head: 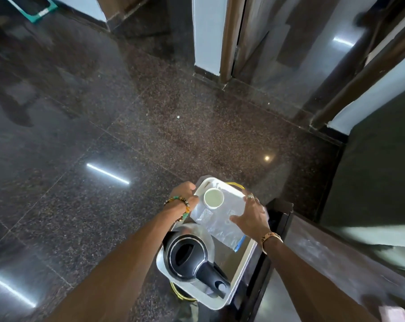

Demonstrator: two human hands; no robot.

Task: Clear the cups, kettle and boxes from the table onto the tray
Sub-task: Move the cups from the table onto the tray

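A white tray (pixel 245 268) with gold handles is held over the dark floor. On its near end stands a steel kettle (pixel 187 254) with a black lid and handle. A white cup (pixel 213 198) sits at its far end. Between them lies a clear plastic bag or box (pixel 220 224) with a blue strip. My left hand (pixel 184 191) grips the tray's far left rim, fingers curled over the edge. My right hand (pixel 252 214) rests on the clear packet at the tray's right side, thumb spread; its fingertips are blurred.
A dark table or cabinet top (pixel 336 259) runs along the right, its corner just beside the tray. Polished granite floor (pixel 104 135) spreads ahead and left. A doorway with wooden frames (pixel 227 43) stands ahead. A teal bin (pixel 34 8) is at the far left.
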